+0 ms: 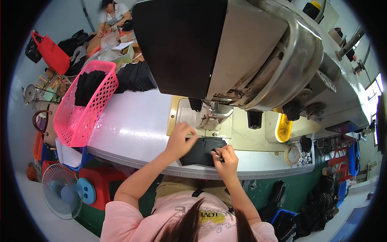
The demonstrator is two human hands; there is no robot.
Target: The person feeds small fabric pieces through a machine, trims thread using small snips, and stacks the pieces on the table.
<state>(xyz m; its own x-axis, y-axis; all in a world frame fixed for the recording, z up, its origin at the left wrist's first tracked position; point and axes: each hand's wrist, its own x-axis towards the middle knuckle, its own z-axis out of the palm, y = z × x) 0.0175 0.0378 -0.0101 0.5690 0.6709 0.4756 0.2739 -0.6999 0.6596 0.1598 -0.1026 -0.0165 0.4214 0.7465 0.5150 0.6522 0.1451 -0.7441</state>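
Item, right hand (226, 161): fingers closed round a small dark tool (218, 155), perhaps snips, held over the right side of the cloth. Item, left hand (180, 141): loosely curled, thumb and forefinger near the cloth's upper left corner; whether they pinch anything, I cannot tell. Item, black cloth (197, 153): lying flat between the hands at the worktable's (129, 117) front edge, just before the sewing machine (250, 52); one layer or several, not clear from where I stand. By its look, light, soft and limp, not fragile, inclined to crease or slide on the smooth top; best held flat by a side edge, fingers spread. Item, yellow dish (284, 128): shallow, under the machine arm at right, dark marks inside, contents too small to name. Item, pink basket (72, 131): perforated, tilted at the table's left end, black fabric (89, 82) bunched in its far half. Item, stack of black pieces (135, 76): beside the basket, overlapping. Item, farthest: a co-worker (115, 16) seated at a cluttered table.
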